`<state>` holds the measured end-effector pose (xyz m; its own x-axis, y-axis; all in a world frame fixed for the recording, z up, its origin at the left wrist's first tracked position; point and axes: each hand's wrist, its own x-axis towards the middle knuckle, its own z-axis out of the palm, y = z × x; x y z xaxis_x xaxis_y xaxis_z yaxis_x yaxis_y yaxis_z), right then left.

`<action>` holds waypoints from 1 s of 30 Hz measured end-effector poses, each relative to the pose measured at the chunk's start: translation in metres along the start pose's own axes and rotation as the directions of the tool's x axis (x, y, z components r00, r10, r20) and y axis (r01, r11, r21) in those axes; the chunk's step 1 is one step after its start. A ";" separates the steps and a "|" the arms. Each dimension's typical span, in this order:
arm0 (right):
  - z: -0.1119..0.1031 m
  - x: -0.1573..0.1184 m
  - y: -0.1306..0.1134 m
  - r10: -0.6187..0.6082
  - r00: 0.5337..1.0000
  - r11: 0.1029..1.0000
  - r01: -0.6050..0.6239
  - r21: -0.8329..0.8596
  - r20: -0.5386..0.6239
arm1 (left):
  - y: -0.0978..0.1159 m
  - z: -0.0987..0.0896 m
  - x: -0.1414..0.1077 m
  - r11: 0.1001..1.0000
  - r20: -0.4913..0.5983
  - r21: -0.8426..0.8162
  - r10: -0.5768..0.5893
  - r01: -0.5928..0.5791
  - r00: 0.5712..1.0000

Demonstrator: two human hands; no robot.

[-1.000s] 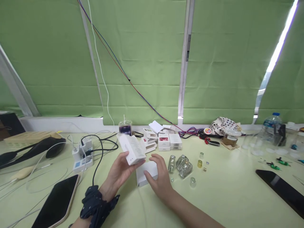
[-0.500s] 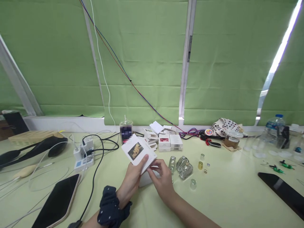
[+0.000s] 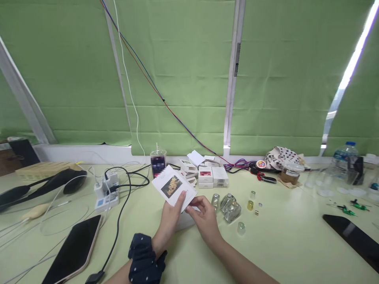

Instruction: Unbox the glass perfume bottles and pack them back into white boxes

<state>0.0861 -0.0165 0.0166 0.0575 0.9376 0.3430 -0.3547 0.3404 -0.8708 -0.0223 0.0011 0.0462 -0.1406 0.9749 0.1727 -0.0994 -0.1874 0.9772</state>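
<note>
My left hand (image 3: pixel 172 215) is closed round a white card or flat packet (image 3: pixel 174 186) with a photo of something yellowish, its thumb pressed on the front. At the lower right corner of the card, my right hand (image 3: pixel 204 219) has its thumb and forefinger pinched together; whether they grip the card's edge or something small is hidden. Beneath both hands lies a white object (image 3: pixel 185 221), mostly covered. Just right of my right hand are clear glass-like bottles (image 3: pixel 231 208) and a loose clear cap (image 3: pixel 241 228).
White boxes (image 3: pixel 213 177) and opened cartons (image 3: pixel 188 167) stand behind the hands, beside a drink cup (image 3: pixel 158 159). Phones lie left (image 3: pixel 74 248) and right (image 3: pixel 352 240). A power strip (image 3: pixel 107 197) with cables is at left. Food tub (image 3: pixel 290 172) and red-handled tool (image 3: pixel 266 178) sit at right.
The card has turned slightly flatter in my left hand, and its photo faces the camera more. My right hand stays at the card's lower corner. The view has shifted a little.
</note>
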 end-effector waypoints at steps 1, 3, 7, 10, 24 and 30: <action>0.000 0.000 -0.001 0.008 1.000 1.000 -0.008 -0.003 -0.005 | -0.002 0.000 0.000 1.000 -0.001 0.003 0.006 -0.006 1.000; 0.001 0.002 -0.002 0.033 0.999 0.999 -0.033 0.007 -0.022 | -0.006 -0.001 0.000 1.000 0.014 0.007 0.029 -0.030 0.999; -0.001 0.007 0.004 0.088 0.990 0.994 -0.080 0.074 -0.111 | -0.012 -0.001 -0.002 0.994 0.072 0.046 0.100 -0.103 0.992; -0.004 0.009 0.010 0.138 0.980 0.980 -0.114 0.165 -0.144 | -0.007 -0.002 -0.002 0.991 0.080 0.080 0.102 -0.109 0.992; 0.004 -0.008 0.002 0.174 0.958 0.943 -0.229 0.243 0.228 | 0.013 -0.026 0.017 0.959 0.050 -0.155 -0.233 0.238 0.971; 0.000 -0.009 0.028 0.154 0.982 0.985 -0.143 -0.100 0.112 | 0.020 -0.004 0.066 0.996 0.068 0.022 -0.087 0.086 0.994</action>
<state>0.0759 -0.0153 -0.0105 -0.1027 0.9649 0.2418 -0.2638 0.2080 -0.9419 -0.0372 0.0611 0.0768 -0.0643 0.9934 0.0947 -0.0892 -0.1003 0.9910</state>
